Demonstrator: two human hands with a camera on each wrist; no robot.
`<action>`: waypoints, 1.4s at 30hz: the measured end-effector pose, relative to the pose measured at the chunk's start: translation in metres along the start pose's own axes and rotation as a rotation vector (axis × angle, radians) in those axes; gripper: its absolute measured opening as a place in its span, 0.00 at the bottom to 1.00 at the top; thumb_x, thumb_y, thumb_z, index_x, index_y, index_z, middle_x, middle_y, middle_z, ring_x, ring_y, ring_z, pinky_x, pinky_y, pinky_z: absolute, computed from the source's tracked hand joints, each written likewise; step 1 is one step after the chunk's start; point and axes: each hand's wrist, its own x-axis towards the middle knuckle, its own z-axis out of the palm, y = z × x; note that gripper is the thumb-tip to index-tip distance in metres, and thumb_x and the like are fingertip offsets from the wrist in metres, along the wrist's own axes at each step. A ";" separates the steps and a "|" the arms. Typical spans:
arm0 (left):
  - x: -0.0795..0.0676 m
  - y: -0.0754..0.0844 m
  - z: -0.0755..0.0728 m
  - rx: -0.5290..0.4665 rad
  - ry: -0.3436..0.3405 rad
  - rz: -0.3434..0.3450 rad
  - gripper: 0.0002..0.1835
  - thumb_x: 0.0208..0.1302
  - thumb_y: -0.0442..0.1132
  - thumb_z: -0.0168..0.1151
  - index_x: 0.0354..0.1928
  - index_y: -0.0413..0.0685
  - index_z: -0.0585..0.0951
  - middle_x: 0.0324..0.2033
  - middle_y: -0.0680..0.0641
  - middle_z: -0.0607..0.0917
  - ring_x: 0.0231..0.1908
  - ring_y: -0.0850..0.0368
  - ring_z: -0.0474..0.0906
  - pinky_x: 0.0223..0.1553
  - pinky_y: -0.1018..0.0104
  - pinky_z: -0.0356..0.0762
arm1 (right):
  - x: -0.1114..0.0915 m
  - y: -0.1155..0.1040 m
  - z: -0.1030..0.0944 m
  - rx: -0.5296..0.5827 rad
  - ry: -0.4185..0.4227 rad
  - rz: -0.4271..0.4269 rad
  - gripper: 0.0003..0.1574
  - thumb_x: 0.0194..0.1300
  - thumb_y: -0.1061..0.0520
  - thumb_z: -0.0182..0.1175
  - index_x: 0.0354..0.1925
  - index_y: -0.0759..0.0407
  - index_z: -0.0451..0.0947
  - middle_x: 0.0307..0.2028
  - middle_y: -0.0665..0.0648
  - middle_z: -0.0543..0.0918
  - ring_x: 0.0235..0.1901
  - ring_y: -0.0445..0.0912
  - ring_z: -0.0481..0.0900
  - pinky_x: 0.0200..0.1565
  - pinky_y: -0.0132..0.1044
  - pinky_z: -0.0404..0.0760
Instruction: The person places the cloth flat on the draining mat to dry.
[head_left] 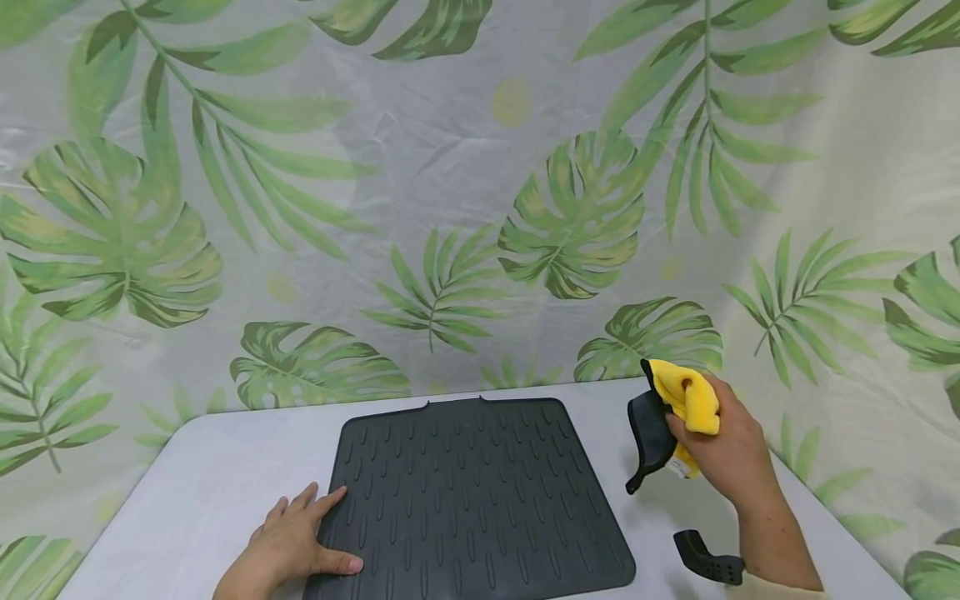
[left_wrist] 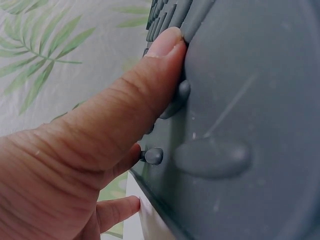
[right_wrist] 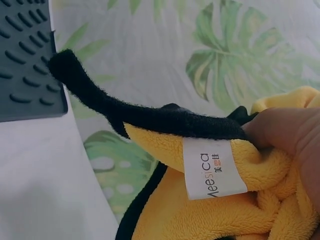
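Note:
A dark grey rubber mat with raised oval ridges lies on the table. My left hand rests at its left edge, fingers spread; in the left wrist view the thumb presses on the ridged surface. To the right of the mat, my right hand grips a bunched yellow and dark grey cleaning cloth above the table. Black trim and a white label show on the cloth in the right wrist view, where part of the hand is visible at the right.
The white table ends at a backdrop printed with green leaves, which hangs behind it. A black curved strap-like piece juts out at my right wrist, low over the table. Two small notches mark the mat's far edge.

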 end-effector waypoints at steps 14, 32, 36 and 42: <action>0.001 -0.001 0.001 0.001 -0.009 -0.008 0.60 0.26 0.70 0.70 0.67 0.51 0.65 0.65 0.29 0.56 0.61 0.19 0.42 0.52 0.26 0.48 | -0.002 -0.009 0.008 0.001 0.011 -0.072 0.41 0.57 0.49 0.66 0.64 0.56 0.60 0.50 0.66 0.74 0.41 0.60 0.73 0.35 0.56 0.75; 0.001 -0.003 0.002 -0.008 -0.001 -0.009 0.61 0.24 0.71 0.69 0.67 0.51 0.65 0.65 0.30 0.56 0.61 0.20 0.41 0.52 0.26 0.47 | -0.005 -0.026 0.020 0.030 -0.019 -0.166 0.41 0.55 0.50 0.68 0.63 0.54 0.62 0.49 0.61 0.74 0.43 0.56 0.72 0.38 0.55 0.73; 0.001 -0.002 0.002 -0.001 -0.004 -0.009 0.61 0.25 0.71 0.69 0.67 0.51 0.65 0.65 0.30 0.56 0.61 0.20 0.42 0.52 0.26 0.48 | -0.005 -0.028 0.022 0.035 -0.033 -0.183 0.41 0.55 0.50 0.68 0.63 0.54 0.62 0.50 0.61 0.73 0.44 0.56 0.73 0.38 0.55 0.74; 0.002 -0.001 0.001 0.011 -0.013 -0.015 0.61 0.25 0.71 0.69 0.67 0.51 0.65 0.65 0.30 0.56 0.61 0.20 0.42 0.52 0.26 0.48 | -0.006 -0.029 0.024 0.035 -0.032 -0.190 0.41 0.55 0.50 0.68 0.63 0.54 0.62 0.49 0.60 0.74 0.44 0.56 0.73 0.38 0.54 0.74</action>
